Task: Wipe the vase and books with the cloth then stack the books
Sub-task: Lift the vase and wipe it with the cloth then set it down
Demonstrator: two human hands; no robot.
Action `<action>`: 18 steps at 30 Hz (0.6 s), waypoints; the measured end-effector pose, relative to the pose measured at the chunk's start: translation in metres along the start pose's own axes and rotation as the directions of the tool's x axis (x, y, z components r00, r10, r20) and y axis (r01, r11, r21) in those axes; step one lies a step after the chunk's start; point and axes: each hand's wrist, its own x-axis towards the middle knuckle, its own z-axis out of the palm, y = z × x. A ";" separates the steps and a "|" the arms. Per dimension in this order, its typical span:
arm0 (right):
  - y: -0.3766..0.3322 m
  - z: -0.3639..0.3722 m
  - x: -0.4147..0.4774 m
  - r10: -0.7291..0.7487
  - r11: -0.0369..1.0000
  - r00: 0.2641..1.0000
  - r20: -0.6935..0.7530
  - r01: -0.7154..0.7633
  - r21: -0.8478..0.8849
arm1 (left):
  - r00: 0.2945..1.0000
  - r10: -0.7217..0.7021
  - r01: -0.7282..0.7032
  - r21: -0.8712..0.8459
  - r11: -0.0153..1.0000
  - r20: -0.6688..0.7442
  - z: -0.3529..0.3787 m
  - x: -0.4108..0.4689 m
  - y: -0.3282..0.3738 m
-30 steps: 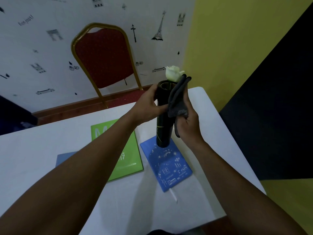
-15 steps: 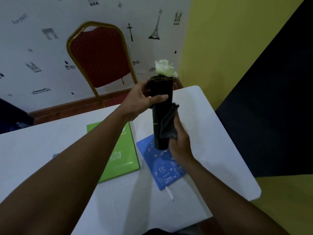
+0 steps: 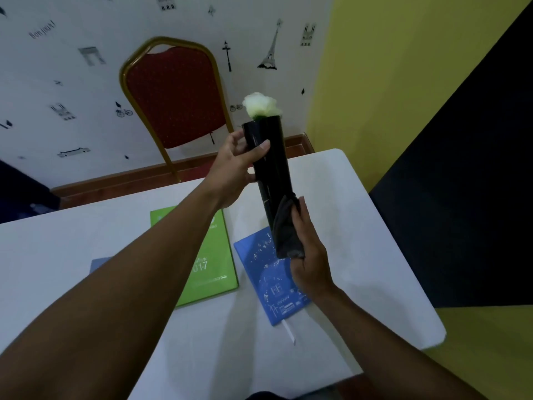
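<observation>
A tall black vase [image 3: 272, 168] with a white rose [image 3: 261, 105] in it is held above the table, tilted slightly left at the top. My left hand [image 3: 235, 166] grips its upper part. My right hand [image 3: 310, 255] presses a dark grey cloth [image 3: 285, 232] around the vase's bottom end. Below them a blue book [image 3: 266, 272] lies flat on the white table [image 3: 360, 241]. A green book [image 3: 212, 267] lies to its left, partly under my left forearm. A corner of a third, grey-blue book [image 3: 99, 262] shows further left.
A red chair with a gold frame [image 3: 173, 96] stands behind the table against the patterned wall. The table's right edge and rounded corners are close to the yellow wall. A white ribbon marker [image 3: 290, 332] sticks out of the blue book.
My right hand has slid the cloth down the vase from its rim to its bottom end. The vase has been lifted higher.
</observation>
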 end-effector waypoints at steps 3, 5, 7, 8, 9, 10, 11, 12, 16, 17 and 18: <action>-0.013 -0.001 0.019 -0.010 1.000 1.000 -0.002 0.010 0.010 | 1.000 -0.028 0.029 0.067 0.997 -0.003 0.011 0.002 -0.007; -0.019 -0.005 0.031 -0.025 1.000 1.000 0.014 0.025 -0.005 | 0.999 -0.038 0.038 0.143 0.989 0.003 0.020 0.003 -0.007; -0.022 -0.009 0.040 -0.065 0.997 0.997 0.039 0.066 -0.034 | 1.000 -0.013 0.017 0.186 0.982 -0.019 0.025 0.006 -0.007; -0.022 -0.011 0.044 -0.087 0.995 0.995 0.052 0.090 -0.045 | 0.999 0.009 0.000 0.196 0.981 -0.045 0.026 0.007 -0.006; -0.020 -0.013 0.047 -0.106 0.993 0.992 0.062 0.110 -0.053 | 0.997 0.029 -0.015 0.196 0.981 -0.073 0.026 0.008 -0.004; -0.019 -0.015 0.050 -0.124 0.990 0.990 0.070 0.128 -0.062 | 0.994 0.042 -0.023 0.186 0.982 -0.100 0.025 0.009 -0.003; -0.017 -0.016 0.051 -0.141 0.986 0.987 0.081 0.147 -0.072 | 0.992 0.050 -0.030 0.164 0.986 -0.119 0.025 0.010 -0.002; -0.015 -0.016 0.051 -0.160 0.982 0.982 0.097 0.168 -0.083 | 0.990 0.058 -0.040 0.132 0.990 -0.132 0.024 0.010 -0.001; 0.000 -0.013 0.033 -0.181 0.975 0.975 0.125 0.195 -0.107 | 0.989 0.045 -0.042 0.020 0.999 -0.143 0.021 0.011 0.000; 0.001 -0.012 0.028 -0.162 0.981 0.981 0.109 0.172 -0.090 | 0.991 0.028 -0.026 0.018 1.000 -0.133 0.019 0.010 0.001; 0.001 -0.011 0.027 -0.136 0.988 0.987 0.087 0.142 -0.065 | 0.994 0.010 -0.007 0.022 1.000 -0.113 0.018 0.009 0.002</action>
